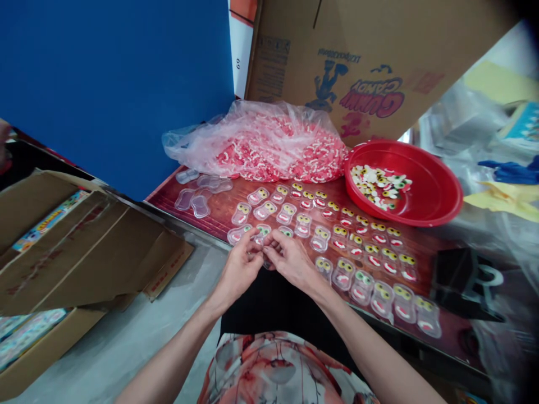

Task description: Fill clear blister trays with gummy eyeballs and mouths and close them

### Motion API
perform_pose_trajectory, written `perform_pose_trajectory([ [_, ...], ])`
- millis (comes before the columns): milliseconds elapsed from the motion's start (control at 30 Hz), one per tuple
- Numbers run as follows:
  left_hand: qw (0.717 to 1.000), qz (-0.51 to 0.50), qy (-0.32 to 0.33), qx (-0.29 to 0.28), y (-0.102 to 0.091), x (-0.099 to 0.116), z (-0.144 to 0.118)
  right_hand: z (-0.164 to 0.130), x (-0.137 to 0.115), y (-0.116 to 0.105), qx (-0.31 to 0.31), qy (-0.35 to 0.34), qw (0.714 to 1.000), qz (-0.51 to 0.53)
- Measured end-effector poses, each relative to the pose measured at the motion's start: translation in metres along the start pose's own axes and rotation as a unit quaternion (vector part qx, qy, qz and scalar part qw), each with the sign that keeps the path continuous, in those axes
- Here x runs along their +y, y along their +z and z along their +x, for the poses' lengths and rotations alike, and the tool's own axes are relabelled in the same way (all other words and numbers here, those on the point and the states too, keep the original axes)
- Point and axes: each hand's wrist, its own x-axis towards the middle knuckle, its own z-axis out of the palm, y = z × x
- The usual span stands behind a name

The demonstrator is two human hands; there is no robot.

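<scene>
My left hand [243, 262] and my right hand [291, 259] meet at the front edge of the reddish-brown table. Fingers of both hands are pinched around a small clear plastic blister tray [266, 264], mostly hidden by them. Just beyond the fingertips lies a filled tray with green candy eyes [263, 230]. Rows of similar clear trays spread to the right, each with a pair of candy eyes and a red-and-white candy mouth, such as this yellow-eyed tray [343, 273]. Several clear trays without visible candy [200, 205] lie at the table's left.
A clear bag of red-and-white candy mouths [273, 147] lies at the back. Beside it stands a red basin [438, 185] with loose candy eyes. A large cardboard box [295, 67] and blue panel [118, 84] rise behind. Open cartons [84, 247] stand at left; a black holder [457, 280] at right.
</scene>
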Motion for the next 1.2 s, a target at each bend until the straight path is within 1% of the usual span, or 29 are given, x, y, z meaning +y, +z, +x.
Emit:
perform_pose_trajectory([
  [167,0.998,-0.052,-0.04,-0.004,-0.001,0.003,0.0,0.0,0.001,0.0,-0.016,0.011,0.999,0.034],
  [333,0.994,-0.091,-0.054,0.001,-0.002,0.007,-0.002,0.001,0.0,0.0,-0.022,0.014,0.999,0.041],
  [533,0.99,-0.119,-0.073,0.015,-0.002,0.013,-0.004,-0.001,0.001,-0.001,-0.026,0.003,0.996,0.087],
  [700,0.986,-0.13,-0.101,0.005,0.0,0.02,-0.006,-0.009,-0.003,-0.007,-0.004,-0.019,0.999,0.031],
  [867,0.979,-0.148,-0.135,-0.044,0.001,0.02,-0.004,-0.017,-0.002,-0.011,0.002,-0.012,1.0,0.012],
  [1033,0.973,-0.18,-0.136,-0.055,-0.001,0.012,-0.001,-0.018,0.001,-0.008,0.001,0.001,0.999,0.036],
  [1200,0.958,-0.216,-0.146,-0.122,-0.005,0.002,0.0,-0.016,-0.002,-0.003,-0.002,-0.007,0.997,0.082],
])
